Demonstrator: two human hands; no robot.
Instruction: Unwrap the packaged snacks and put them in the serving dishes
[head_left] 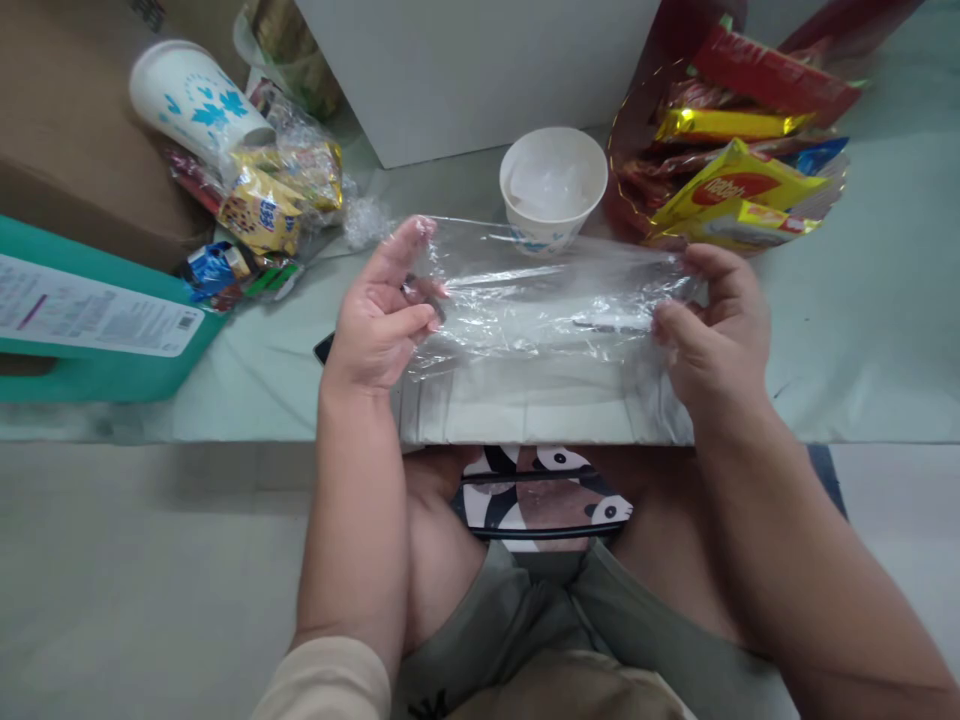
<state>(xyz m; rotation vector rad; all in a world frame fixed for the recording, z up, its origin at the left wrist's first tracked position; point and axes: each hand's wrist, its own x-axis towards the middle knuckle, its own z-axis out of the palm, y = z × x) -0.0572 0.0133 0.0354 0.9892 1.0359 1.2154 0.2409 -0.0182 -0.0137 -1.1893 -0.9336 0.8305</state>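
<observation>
A clear plastic bag [540, 300] is stretched between my two hands above the near edge of the table. My left hand [382, 315] grips its left end, with thumb and fingers on the film. At the opposite end, my right hand [712, 320] pinches the film between thumb and fingers. Beneath the bag lies a flat pile of clear plastic [536, 400] along the table edge; its layers cannot be told apart. Just beyond the bag stands a white paper cup [553, 180] with something whitish and translucent inside.
At the right back, a red container [626, 200] holds several snack packets [739, 185]. Wrapped snacks [262, 205] and a tilted paper cup [199, 100] lie at the left, beside a teal box [184, 350]. A white box [480, 75] stands behind on the green-covered table [862, 350].
</observation>
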